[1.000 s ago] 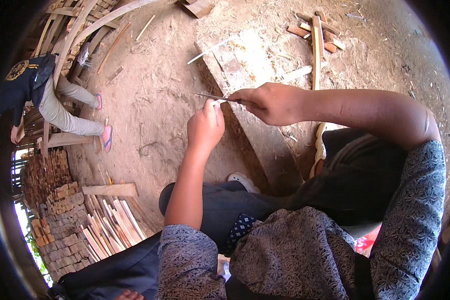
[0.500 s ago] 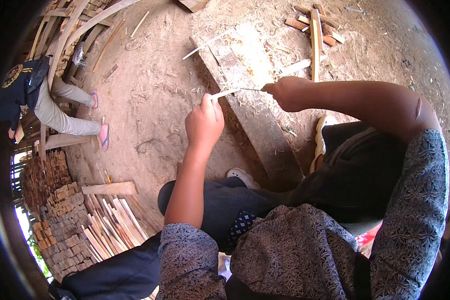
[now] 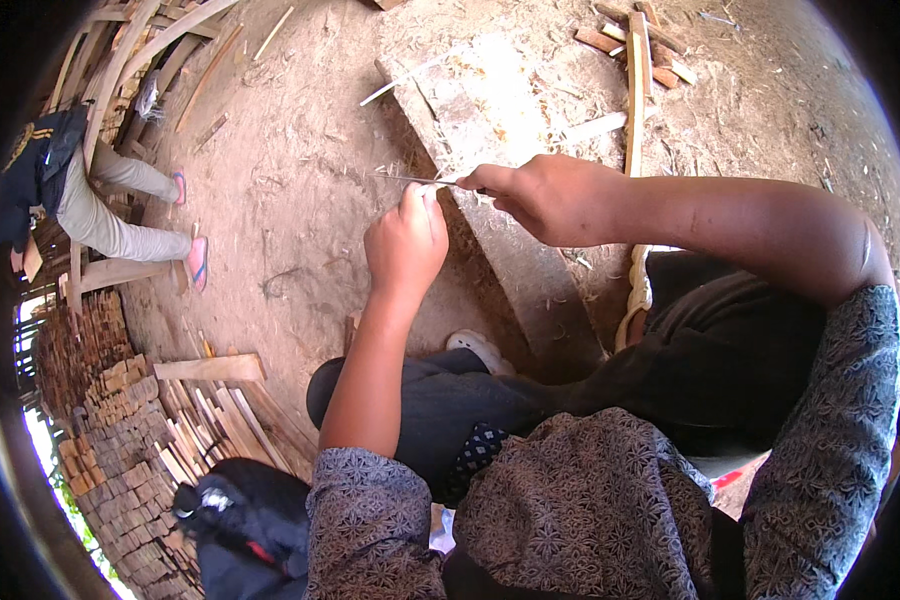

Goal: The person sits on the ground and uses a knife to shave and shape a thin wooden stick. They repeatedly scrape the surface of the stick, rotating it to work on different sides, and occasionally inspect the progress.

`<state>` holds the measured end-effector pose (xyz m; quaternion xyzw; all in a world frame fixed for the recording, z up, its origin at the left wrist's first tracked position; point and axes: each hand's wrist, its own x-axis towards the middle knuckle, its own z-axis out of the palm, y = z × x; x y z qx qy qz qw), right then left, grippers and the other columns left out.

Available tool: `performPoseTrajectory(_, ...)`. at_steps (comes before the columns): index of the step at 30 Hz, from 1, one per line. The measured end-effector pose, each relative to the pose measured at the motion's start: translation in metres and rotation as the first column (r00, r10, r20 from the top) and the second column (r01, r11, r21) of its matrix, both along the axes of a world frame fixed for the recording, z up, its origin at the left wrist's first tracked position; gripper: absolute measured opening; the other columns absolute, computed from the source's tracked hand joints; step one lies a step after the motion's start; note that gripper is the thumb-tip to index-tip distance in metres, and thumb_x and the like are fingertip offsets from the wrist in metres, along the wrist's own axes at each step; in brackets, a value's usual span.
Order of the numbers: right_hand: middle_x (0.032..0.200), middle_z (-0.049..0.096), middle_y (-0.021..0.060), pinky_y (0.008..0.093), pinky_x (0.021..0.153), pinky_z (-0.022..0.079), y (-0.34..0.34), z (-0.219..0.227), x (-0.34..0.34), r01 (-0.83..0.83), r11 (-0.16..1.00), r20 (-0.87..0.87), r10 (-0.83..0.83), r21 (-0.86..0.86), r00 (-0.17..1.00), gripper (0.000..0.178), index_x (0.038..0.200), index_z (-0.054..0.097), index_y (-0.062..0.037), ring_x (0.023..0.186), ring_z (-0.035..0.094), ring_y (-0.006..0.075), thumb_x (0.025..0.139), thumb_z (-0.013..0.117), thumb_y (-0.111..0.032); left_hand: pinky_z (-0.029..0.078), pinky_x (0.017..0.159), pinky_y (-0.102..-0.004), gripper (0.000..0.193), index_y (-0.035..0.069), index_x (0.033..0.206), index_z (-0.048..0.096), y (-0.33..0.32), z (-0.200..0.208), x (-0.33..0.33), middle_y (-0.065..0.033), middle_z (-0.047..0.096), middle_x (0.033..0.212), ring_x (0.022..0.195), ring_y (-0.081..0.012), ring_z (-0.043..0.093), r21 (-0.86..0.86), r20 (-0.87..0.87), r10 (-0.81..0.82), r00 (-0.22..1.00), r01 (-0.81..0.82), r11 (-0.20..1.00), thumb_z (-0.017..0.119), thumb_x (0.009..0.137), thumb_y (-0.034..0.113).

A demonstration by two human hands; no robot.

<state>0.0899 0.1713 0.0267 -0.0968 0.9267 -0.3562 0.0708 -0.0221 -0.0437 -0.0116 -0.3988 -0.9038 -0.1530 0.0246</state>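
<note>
The left hand point(image 3: 406, 240) was closed in a fist around the near end of a thin sliver of wood point(image 3: 410, 180), which lay level above the dirt ground point(image 3: 300, 200) and ran leftward past the knuckles. The right hand point(image 3: 555, 198) was shut on a small blade point(image 3: 448, 181), its tip meeting the sliver just beside the left thumb. Both grips were clamped tight, one on the sliver and one on the blade.

To my judgement, the shaving went best with the sliver held steady, the blade laid at a shallow angle and pushed away from the body, and the left thumb kept behind the edge. The sliver looked thin enough to snap under a steep cut.

Under the hands lay a pale wooden plank point(image 3: 490, 150), slanting across the ground. No box or basket showed anywhere; the cut wood was kept loose, in stacks of short wooden pieces point(image 3: 100, 400) at the lower left and a few scraps point(image 3: 630, 40) at the top. Another person point(image 3: 90, 200) stood at the far left.
</note>
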Motion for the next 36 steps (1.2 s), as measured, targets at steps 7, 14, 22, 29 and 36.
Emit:
performPoseTrajectory(7, 0.108, 0.068, 0.0257, 0.0512, 0.083, 0.055, 0.061, -0.055, 0.002, -0.012, 0.939, 0.425, -0.145, 0.344, 0.894, 0.040, 0.140, 0.048, -0.0046, 0.096, 0.069, 0.0402, 0.100, 0.048, -0.013, 0.051, 0.059, -0.0527, 0.017, 0.005, 0.100, 0.063, 0.012, 0.004, -0.005, -0.0222, 0.067, 0.071, 0.067, -0.0432, 0.067, -0.029, 0.011, 0.011, 1.000, -0.011, 1.000, 0.058, 0.095, 0.020)
performPoseTrajectory(14, 0.111, 0.068, 0.0238, 0.0444, 0.086, 0.054, 0.035, -0.018, -0.019, 0.187, 0.982, 0.374, -0.178, 0.012, 0.910, 0.044, 0.145, 0.045, -0.0098, 0.096, 0.070, 0.0342, 0.106, 0.049, -0.028, 0.054, 0.060, -0.0481, 0.024, 0.008, 0.099, 0.073, -0.017, 0.013, -0.006, -0.0204, 0.069, 0.075, 0.068, -0.0394, 0.069, 0.241, 0.199, -0.003, 0.980, -0.047, 0.969, 0.065, 0.088, 0.028)
performPoseTrajectory(22, 0.093, 0.062, 0.0062, 0.0231, 0.047, 0.044, 0.075, -0.108, 0.025, 0.290, 0.903, 0.468, -0.117, -0.317, 0.876, 0.043, 0.136, 0.048, -0.0093, 0.056, 0.057, 0.0093, 0.107, 0.045, -0.040, 0.049, 0.049, -0.0518, 0.027, 0.010, 0.063, 0.062, 0.004, -0.030, -0.019, -0.0154, 0.058, 0.052, 0.049, -0.0347, 0.063, 0.289, 0.005, -0.094, 0.996, 0.088, 0.953, 0.060, 0.081, 0.030)
performPoseTrajectory(29, 0.084, 0.051, -0.0004, 0.0198, 0.043, 0.038, 0.068, -0.104, 0.007, 0.203, 0.926, 0.505, -0.016, -0.318, 0.863, 0.040, 0.139, 0.049, -0.0134, 0.056, 0.044, 0.0053, 0.099, 0.049, -0.014, 0.047, 0.043, -0.0479, 0.020, 0.009, 0.078, 0.056, 0.016, -0.041, -0.028, -0.0106, 0.056, 0.050, 0.045, -0.0317, 0.062, 0.393, -0.192, 0.104, 0.976, -0.021, 0.919, 0.059, 0.080, 0.029)
performPoseTrajectory(36, 0.079, 0.044, -0.0039, 0.0202, 0.051, 0.034, 0.060, -0.096, 0.000, 0.229, 0.930, 0.412, -0.096, -0.286, 0.906, 0.046, 0.151, 0.040, -0.0145, 0.059, 0.037, 0.0038, 0.106, 0.046, -0.022, 0.041, 0.034, -0.0422, 0.011, 0.009, 0.077, 0.062, -0.018, -0.040, -0.005, -0.0029, 0.058, 0.052, 0.054, -0.0189, 0.065, -0.032, -0.289, -0.028, 0.957, 0.019, 0.999, 0.062, 0.078, 0.020)
